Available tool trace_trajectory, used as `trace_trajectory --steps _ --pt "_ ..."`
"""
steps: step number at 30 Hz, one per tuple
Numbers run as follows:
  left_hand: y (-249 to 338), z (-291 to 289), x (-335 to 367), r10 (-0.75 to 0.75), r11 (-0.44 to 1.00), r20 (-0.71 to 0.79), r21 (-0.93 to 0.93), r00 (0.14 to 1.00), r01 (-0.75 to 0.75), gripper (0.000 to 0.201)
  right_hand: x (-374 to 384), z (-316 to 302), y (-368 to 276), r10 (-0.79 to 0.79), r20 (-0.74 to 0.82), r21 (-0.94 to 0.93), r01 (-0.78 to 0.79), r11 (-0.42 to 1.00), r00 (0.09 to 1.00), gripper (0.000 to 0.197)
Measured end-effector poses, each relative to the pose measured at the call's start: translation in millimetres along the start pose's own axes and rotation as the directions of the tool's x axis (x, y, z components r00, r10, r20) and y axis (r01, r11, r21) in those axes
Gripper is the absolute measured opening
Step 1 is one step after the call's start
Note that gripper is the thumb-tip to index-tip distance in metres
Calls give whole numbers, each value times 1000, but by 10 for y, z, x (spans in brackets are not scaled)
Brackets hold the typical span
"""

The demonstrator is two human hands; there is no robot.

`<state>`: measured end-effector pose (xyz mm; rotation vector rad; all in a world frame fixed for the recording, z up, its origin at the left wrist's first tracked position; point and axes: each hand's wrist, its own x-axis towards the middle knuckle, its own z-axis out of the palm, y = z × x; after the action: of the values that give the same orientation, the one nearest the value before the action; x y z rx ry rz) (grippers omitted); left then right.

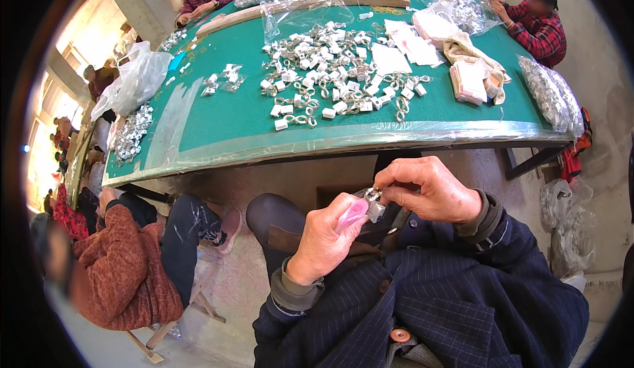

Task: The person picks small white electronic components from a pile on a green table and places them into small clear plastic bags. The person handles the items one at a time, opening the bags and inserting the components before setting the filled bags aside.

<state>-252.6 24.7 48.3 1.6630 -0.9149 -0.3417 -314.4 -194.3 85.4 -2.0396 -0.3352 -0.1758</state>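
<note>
Above my lap, in front of the table edge, both hands meet at a small shiny silvery piece (pixel 376 211), perhaps wrapped in clear plastic; its exact kind is too small to tell. My left hand (pixel 323 239) is closed on it from the left, with a pink patch or covering on the thumb. From the right, my right hand (pixel 432 188) pinches the upper end of the piece between thumb and fingers. On the table beyond lies a wide heap of small white blocks with silvery loops (pixel 330 71).
The green-covered table (pixel 224 120) carries a wooden bar (pixel 304 10), folded cloths (pixel 472 77), and filled plastic bags (pixel 548 94). A seated person in a rust-coloured top (pixel 125 262) is close on my left. Two other people sit at the far side.
</note>
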Motion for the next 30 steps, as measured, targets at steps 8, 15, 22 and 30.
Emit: trace_trajectory --steps 8,15,22,30 --pt "-37 46 22 -163 965 51 -201 985 170 10 17 79 -68 57 -144 24 -54 998 988 11" --pt "-99 28 25 -241 909 92 -328 966 258 10 10 45 12 -114 -95 -190 94 977 989 12" --pt "-102 64 70 -295 873 74 -384 953 300 8 13 15 10 -124 -196 -187 88 979 973 15" --pt "-119 87 85 -239 957 63 -156 969 246 12 41 44 13 -86 -291 -179 34 983 953 19"
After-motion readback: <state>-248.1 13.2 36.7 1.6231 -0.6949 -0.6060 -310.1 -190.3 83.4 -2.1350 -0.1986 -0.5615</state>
